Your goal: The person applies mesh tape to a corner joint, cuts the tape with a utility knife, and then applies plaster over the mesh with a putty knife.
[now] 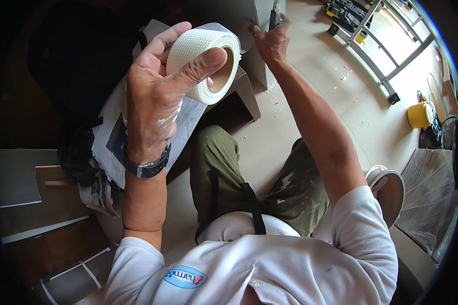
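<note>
A roll of white mesh tape (192, 44) with a cardboard core is gripped in my left hand (155, 96), the thumb lying across its front face. A loose translucent strip of mesh shows behind the roll. Farther forward, my right hand (272, 39) grips a slim grey tool, apparently a knife (275, 16), at the edge of an upright pale board (262, 71). The tool's tip and part of the strip are hard to make out.
At upper right are a metal ladder (384, 81), a black-and-yellow tool case (343, 15) and a yellow bucket (419, 116). A pale bucket (394, 195) is beside my right arm. Dark bags (71, 66), papers (185, 122) and boards (15, 183) lie to my left.
</note>
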Demonstrator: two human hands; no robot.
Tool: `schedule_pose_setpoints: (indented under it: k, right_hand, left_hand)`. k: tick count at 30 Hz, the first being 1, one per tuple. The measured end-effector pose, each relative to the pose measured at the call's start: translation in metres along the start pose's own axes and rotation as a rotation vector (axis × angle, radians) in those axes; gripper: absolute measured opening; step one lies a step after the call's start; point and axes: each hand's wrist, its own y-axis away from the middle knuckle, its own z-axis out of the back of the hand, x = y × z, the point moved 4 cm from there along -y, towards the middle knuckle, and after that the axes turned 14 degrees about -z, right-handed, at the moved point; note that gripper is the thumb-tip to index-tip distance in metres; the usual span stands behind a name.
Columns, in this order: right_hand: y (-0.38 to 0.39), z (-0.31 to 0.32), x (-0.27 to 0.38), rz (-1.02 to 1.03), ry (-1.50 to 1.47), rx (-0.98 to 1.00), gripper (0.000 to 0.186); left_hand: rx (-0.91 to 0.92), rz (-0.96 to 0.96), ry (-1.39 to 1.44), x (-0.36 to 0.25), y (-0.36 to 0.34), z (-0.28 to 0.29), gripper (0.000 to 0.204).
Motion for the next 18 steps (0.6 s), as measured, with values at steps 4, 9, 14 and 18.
schedule_pose_setpoints:
  k: [4,9,14,18]
  right_hand:
    - [-0.004,0.001,0.003,0.042,0.040,0.030,0.072]
    - [-0.020,-0.002,-0.016,0.134,-0.028,0.018,0.087]
    - [-0.015,-0.005,-0.011,0.160,-0.035,0.052,0.085]
    - [-0.014,0.003,-0.003,0.113,-0.011,0.048,0.087]
  left_hand:
    - [0.030,-0.014,0.034,-0.009,0.010,0.000,0.085]
    - [0.104,0.115,0.148,-0.036,0.037,0.020,0.091]
    - [0.042,0.244,-0.176,-0.064,0.080,0.060,0.086]
    - [-0.021,0.320,-0.382,-0.092,0.109,0.097,0.079]
